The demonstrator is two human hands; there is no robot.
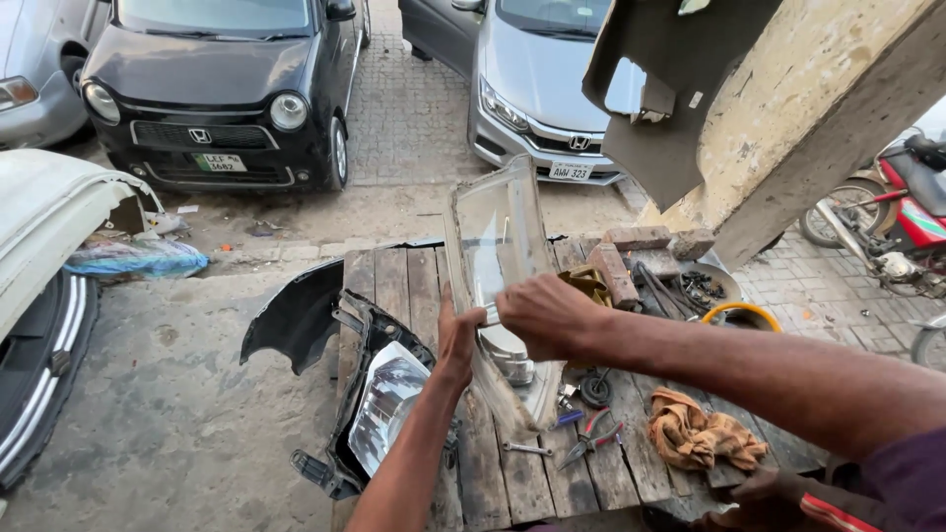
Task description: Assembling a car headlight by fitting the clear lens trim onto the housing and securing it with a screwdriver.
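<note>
Forearms outstretched, both hands, left (458, 340) and right (547, 315), grip the upright clear headlight lens (498, 236).

Soft, even daylight, outdoors; your view is sharp nearly throughout.

You get flat, shaded light with weak, diffuse shadows under the wooden table (493, 473). The clear headlight lens (498, 236) in your hands catches pale glare, and the headlight reflector (386, 402) shines bright. Your right hand (547, 315) shows slight blur. Wide-angle bending tilts the pillar (818, 108) and stretches the corners. The paving behind the cars looks a bit washed out.
</note>
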